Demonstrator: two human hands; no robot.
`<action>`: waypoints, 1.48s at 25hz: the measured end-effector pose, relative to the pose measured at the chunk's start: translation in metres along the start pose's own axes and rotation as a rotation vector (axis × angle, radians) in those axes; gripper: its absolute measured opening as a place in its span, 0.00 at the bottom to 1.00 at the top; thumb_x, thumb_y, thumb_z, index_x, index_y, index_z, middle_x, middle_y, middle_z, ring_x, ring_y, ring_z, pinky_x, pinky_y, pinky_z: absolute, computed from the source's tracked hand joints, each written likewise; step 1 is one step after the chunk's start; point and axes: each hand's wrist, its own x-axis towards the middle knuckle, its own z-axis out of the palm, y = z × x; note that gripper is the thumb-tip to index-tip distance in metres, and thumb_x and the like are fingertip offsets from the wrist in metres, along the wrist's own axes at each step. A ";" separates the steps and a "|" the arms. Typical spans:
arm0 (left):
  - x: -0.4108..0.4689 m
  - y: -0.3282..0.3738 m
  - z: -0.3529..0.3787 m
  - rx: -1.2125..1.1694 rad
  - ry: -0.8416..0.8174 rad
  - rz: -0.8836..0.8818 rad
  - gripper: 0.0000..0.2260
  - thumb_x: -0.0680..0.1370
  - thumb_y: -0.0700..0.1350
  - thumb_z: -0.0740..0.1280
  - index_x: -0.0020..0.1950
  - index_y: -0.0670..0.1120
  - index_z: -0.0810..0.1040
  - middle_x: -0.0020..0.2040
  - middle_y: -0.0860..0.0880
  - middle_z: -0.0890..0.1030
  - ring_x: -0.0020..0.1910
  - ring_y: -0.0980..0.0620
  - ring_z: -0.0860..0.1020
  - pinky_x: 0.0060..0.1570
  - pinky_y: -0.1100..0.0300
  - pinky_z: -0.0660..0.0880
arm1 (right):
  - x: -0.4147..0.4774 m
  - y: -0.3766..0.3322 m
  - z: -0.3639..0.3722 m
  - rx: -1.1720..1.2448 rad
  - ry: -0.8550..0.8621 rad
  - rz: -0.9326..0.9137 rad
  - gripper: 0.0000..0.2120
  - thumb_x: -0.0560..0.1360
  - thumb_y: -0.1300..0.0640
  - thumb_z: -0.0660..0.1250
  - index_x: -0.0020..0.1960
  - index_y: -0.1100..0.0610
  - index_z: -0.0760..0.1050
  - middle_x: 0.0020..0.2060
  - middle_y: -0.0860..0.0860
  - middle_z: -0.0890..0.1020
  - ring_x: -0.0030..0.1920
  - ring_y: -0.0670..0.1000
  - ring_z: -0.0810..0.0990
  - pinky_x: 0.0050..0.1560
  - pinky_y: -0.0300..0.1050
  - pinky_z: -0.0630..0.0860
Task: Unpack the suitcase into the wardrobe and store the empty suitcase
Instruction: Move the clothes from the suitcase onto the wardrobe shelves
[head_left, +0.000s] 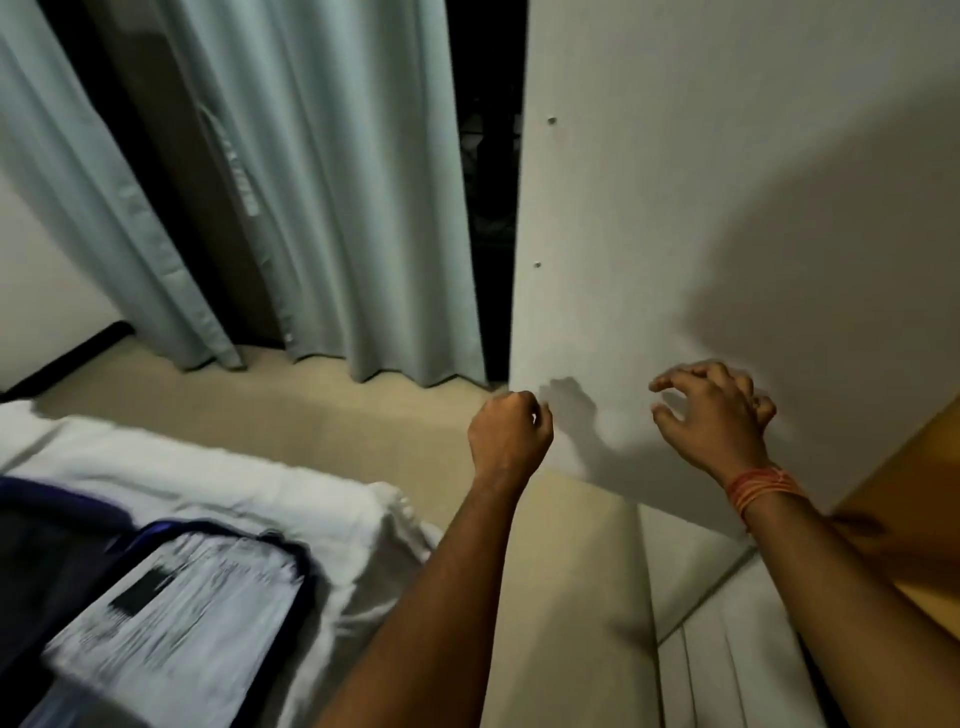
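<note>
Our left hand (511, 426) makes a fist by the lower left edge of the white wardrobe panel (675, 208), nothing seen in it. Our right hand (711, 415) hovers before the panel, fingers loosely hooked, holding nothing. Beige floor (363, 415) runs between panel and bed (208, 467). Near left on the bed, the open suitcase (41, 571) holds blurred pale fabric (171, 623).

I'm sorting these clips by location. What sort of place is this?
Probably a bedroom, perhaps a hotel room: an open suitcase lies on a bed with white bedding, long pale curtains hang to the beige floor, and a tall white panel, likely a wardrobe side, stands ahead.
</note>
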 end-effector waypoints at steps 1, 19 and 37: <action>0.001 -0.027 -0.010 0.011 0.011 -0.046 0.13 0.77 0.51 0.61 0.38 0.45 0.78 0.38 0.47 0.80 0.36 0.47 0.74 0.34 0.60 0.64 | 0.002 -0.025 0.016 0.012 -0.036 -0.035 0.11 0.71 0.52 0.69 0.53 0.44 0.79 0.58 0.50 0.74 0.63 0.58 0.66 0.60 0.55 0.60; -0.057 -0.357 -0.116 0.115 0.135 -0.555 0.15 0.78 0.49 0.60 0.37 0.43 0.75 0.38 0.43 0.80 0.40 0.42 0.78 0.33 0.58 0.66 | -0.059 -0.359 0.239 0.060 -0.568 -0.553 0.20 0.73 0.52 0.66 0.65 0.45 0.70 0.62 0.53 0.70 0.65 0.57 0.64 0.59 0.55 0.66; -0.112 -0.472 -0.105 0.017 0.193 -1.213 0.15 0.78 0.50 0.60 0.35 0.44 0.72 0.36 0.45 0.77 0.36 0.45 0.76 0.34 0.55 0.73 | -0.097 -0.472 0.369 0.107 -1.064 -0.936 0.30 0.75 0.55 0.66 0.74 0.46 0.60 0.62 0.57 0.69 0.63 0.61 0.68 0.61 0.56 0.71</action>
